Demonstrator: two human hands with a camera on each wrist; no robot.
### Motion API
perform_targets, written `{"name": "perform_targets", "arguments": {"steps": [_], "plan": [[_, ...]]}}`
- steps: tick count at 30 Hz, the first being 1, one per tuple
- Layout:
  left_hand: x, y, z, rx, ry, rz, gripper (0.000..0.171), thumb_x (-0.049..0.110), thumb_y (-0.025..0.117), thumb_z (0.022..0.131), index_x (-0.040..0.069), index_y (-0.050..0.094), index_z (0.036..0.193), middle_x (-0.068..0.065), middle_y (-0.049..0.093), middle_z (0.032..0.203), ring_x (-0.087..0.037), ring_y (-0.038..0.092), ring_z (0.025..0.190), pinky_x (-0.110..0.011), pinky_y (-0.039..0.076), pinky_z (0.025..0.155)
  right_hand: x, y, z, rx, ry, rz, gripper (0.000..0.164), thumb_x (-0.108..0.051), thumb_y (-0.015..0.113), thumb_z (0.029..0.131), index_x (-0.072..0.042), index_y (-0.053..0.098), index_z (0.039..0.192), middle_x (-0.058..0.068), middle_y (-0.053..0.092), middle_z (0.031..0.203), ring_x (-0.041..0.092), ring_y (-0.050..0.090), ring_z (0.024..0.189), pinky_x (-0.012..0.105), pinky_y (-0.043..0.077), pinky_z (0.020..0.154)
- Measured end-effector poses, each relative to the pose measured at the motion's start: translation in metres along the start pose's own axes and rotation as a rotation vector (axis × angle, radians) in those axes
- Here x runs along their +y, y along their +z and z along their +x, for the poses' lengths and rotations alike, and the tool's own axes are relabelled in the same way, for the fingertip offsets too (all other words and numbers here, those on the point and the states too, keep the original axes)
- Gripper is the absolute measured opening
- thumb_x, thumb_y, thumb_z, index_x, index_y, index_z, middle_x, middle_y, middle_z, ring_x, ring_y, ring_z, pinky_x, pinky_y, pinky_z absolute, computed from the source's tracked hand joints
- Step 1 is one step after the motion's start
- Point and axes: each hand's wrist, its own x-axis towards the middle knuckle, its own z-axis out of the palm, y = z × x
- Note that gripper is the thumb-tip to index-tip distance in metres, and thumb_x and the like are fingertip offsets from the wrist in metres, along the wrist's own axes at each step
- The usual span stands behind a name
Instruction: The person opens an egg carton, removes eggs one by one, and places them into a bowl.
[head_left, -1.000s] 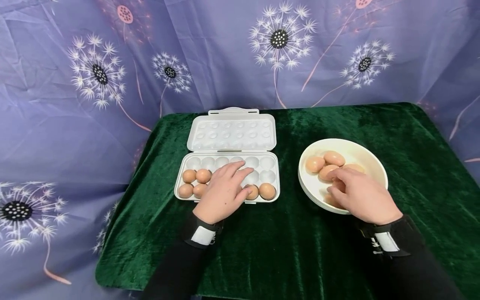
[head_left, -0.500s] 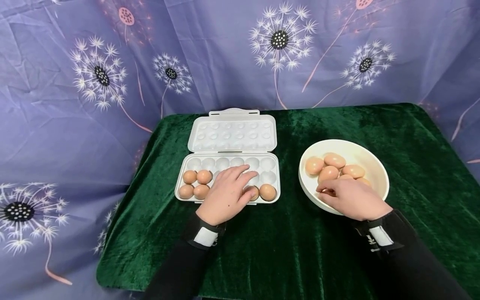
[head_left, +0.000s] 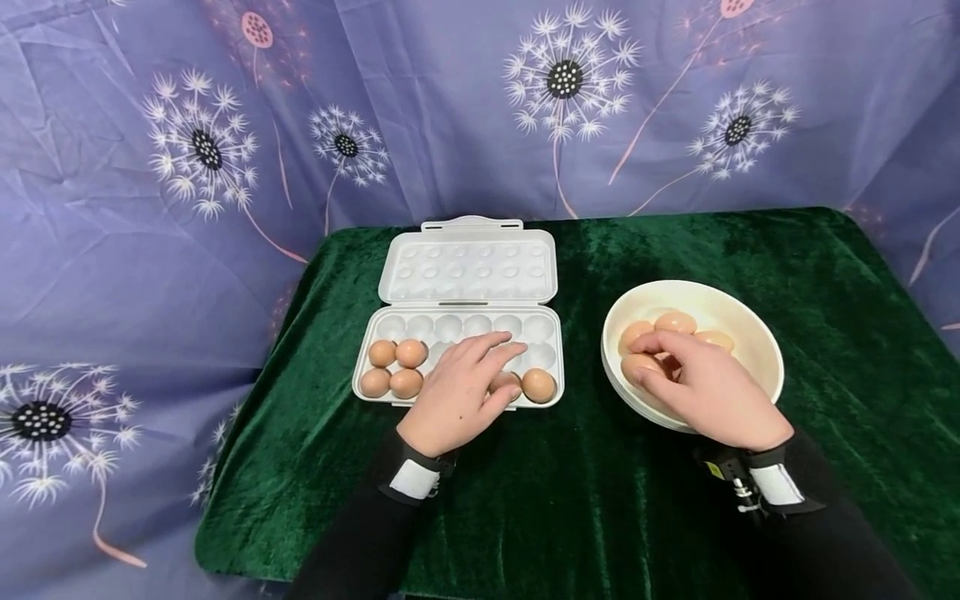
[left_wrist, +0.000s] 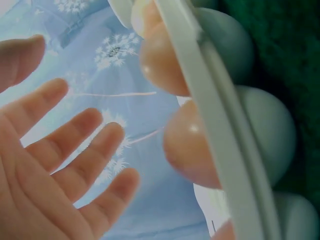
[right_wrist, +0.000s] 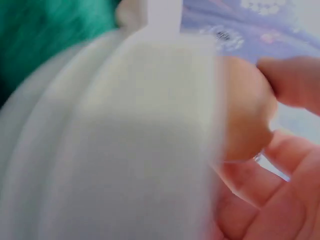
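Six oval brown eggs (head_left: 538, 385) show in one white plastic carton (head_left: 471, 283). The round cream bowl (head_left: 754, 350) shows at least four.

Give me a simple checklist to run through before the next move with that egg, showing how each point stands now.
1. Egg gripped: ok, the right hand pinches it at the bowl.
2. Lid open: ok, folded back.
3. Empty cups available: ok, the back row shows several.
4. All cups in plain sight: not ok, the left hand blocks some in the head view.
5. Held egg free of cracks: cannot tell, part of its shell is hidden.
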Motion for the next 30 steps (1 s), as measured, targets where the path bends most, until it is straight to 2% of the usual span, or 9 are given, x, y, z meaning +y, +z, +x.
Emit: {"name": "perform_targets", "arguments": {"steps": [3,6,9,12,15,22,27,30], "plan": [[0.005,-0.003,0.001,0.033,0.031,-0.027,0.052,0.033,0.069,0.096,0.019,0.054,0.145,-0.007,0.05,0.148,-0.026,0.05,0.133,-0.046,0.04,0.108,-0.013,0.004,0.003,0.061,-0.026,0.076,0.029,-0.028,0.071,0.097,-0.021,0.066,0.125,-0.01,0.065,0.112,0.009,0.061,0.084,0.02,0.046,0.076],[0.011,-0.005,0.004,0.07,0.086,-0.056,0.056,0.036,0.068,0.097,0.018,0.051,0.146,-0.008,0.049,0.149,-0.026,0.05,0.133,-0.043,0.04,0.109,-0.027,0.01,0.007,0.079,-0.061,0.147,0.042,-0.025,0.073,0.095,-0.018,0.061,0.134,-0.003,0.064,0.123,0.011,0.063,0.09,0.023,0.049,0.079],[0.017,-0.004,0.006,0.093,0.136,-0.078,0.058,0.038,0.068,0.096,0.017,0.05,0.147,-0.008,0.048,0.149,-0.024,0.052,0.13,-0.039,0.041,0.108,-0.04,0.019,0.012,0.058,-0.098,0.201,0.051,-0.025,0.073,0.096,-0.019,0.054,0.143,0.002,0.061,0.131,0.012,0.064,0.094,0.031,0.053,0.079],[0.023,-0.003,0.007,0.105,0.171,-0.093,0.059,0.036,0.071,0.095,0.016,0.05,0.146,-0.009,0.047,0.149,-0.024,0.054,0.127,-0.038,0.043,0.106,-0.05,0.027,0.016,0.033,-0.12,0.238,0.058,-0.027,0.073,0.096,-0.022,0.048,0.148,0.001,0.058,0.136,0.01,0.064,0.096,0.037,0.056,0.075],[0.027,-0.002,0.007,0.105,0.194,-0.103,0.059,0.034,0.073,0.094,0.016,0.051,0.146,-0.009,0.048,0.148,-0.022,0.055,0.125,-0.035,0.045,0.104,-0.057,0.034,0.019,0.019,-0.155,0.274,0.064,-0.023,0.074,0.095,-0.021,0.044,0.151,0.001,0.055,0.137,0.008,0.066,0.095,0.037,0.057,0.074],[0.03,0.0,0.008,0.119,0.227,-0.083,0.05,0.029,0.072,0.096,0.015,0.055,0.141,-0.004,0.054,0.141,-0.016,0.053,0.128,-0.029,0.042,0.106,-0.061,0.042,0.02,0.018,-0.227,0.324,0.062,-0.017,0.076,0.093,-0.017,0.047,0.148,0.003,0.056,0.136,0.008,0.067,0.095,0.029,0.056,0.076],[0.03,0.001,0.011,0.14,0.232,-0.08,0.037,0.03,0.066,0.1,0.017,0.06,0.134,-0.001,0.058,0.133,-0.014,0.056,0.122,-0.028,0.045,0.102,-0.062,0.046,0.02,0.006,-0.247,0.294,0.06,-0.021,0.075,0.094,-0.019,0.048,0.148,0.0,0.055,0.137,0.008,0.065,0.097,0.029,0.056,0.077],[0.028,0.0,0.01,0.144,0.211,-0.066,0.035,0.033,0.067,0.1,0.018,0.062,0.131,-0.001,0.06,0.128,-0.014,0.059,0.113,-0.03,0.047,0.097,-0.06,0.047,0.02,0.003,-0.255,0.259,0.061,-0.023,0.074,0.095,-0.019,0.048,0.149,-0.001,0.055,0.137,0.008,0.065,0.101,0.029,0.056,0.08]]}}
